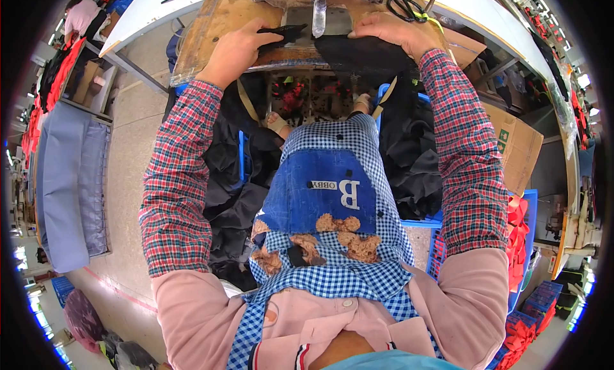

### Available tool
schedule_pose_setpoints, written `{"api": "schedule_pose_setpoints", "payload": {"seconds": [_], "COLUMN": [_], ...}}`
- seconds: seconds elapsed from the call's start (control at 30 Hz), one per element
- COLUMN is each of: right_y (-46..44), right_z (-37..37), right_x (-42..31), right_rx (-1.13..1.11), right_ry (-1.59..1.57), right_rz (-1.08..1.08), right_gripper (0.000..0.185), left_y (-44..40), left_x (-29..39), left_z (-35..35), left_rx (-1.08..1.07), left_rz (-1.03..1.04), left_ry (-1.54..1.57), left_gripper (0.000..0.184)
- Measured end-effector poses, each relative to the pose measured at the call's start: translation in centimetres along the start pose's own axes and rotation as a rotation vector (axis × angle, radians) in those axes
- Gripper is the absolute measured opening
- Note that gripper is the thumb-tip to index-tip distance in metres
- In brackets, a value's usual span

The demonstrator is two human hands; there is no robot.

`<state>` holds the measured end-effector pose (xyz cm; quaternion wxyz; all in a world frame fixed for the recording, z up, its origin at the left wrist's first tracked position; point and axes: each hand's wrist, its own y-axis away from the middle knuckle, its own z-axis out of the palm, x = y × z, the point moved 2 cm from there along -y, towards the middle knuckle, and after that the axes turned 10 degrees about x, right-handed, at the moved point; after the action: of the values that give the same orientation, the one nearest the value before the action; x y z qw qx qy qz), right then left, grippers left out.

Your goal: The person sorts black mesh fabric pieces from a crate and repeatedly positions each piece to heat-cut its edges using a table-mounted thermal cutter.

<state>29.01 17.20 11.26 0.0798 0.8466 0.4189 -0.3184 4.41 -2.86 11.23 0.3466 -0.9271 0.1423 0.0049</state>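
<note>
At the worktable's left part, my left hand (240, 49) has its fingers closed on a small black cloth piece (284, 35). Further right, my right hand (390, 31) pinches the upper edge of a larger black cloth (364, 55), which hangs over the table's front edge. Between the two cloths is a metal plate (334, 22) on the wooden table (192, 53). A machine part with a clear cover (318, 17) stands above the plate, between my hands. Whether the cloths lie under it cannot be made out.
Black-handled scissors (409, 8) lie at the table's back right. Blue baskets (243, 156) with black cloth flank my legs. A cardboard box (511, 149) and a blue crate of red pieces (518, 242) stand at right. Another person (83, 18) is at the far upper left.
</note>
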Motion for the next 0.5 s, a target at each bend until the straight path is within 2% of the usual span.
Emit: {"api": "schedule_pose_setpoints", "payload": {"seconds": [0.03,0.13,0.23,0.3,0.37,0.43,0.5], "right_y": [0.2,0.4,4.3,7.1,10.7,12.8,14.1], "right_z": [-0.1,0.0,-1.8,-5.3,-9.2,-13.0,-15.0], "right_x": [-0.3,0.8,0.1,0.5,1.1,5.3,8.0], "right_rx": [-0.003,-0.009,0.154,0.082,0.155,0.017,0.133], "right_ry": [0.020,-0.188,-0.186,-0.088,-0.023,-0.231,-0.007], "right_rz": [0.014,-0.024,-0.002,0.023,0.119,0.207,0.136], "right_gripper": [0.033,0.033,0.035,0.037,0.039,0.040,0.038], "left_y": [0.0,0.1,0.3,1.4,2.9,4.3,5.4], "left_x": [-0.1,-0.1,-0.1,0.5,1.5,3.5,6.1], "left_z": [0.0,-0.1,-1.2,-2.6,-4.0,-5.4,-6.9], "left_rx": [-0.005,-0.020,-0.034,-0.042,-0.004,-0.033,-0.125], "left_rz": [-0.004,-0.020,-0.049,-0.088,-0.240,-0.458,-0.744], "left_ry": [0.001,0.009,0.051,0.120,0.338,0.580,0.835], "left_gripper": [0.045,0.045,0.045,0.045,0.039,0.033,0.027]}}
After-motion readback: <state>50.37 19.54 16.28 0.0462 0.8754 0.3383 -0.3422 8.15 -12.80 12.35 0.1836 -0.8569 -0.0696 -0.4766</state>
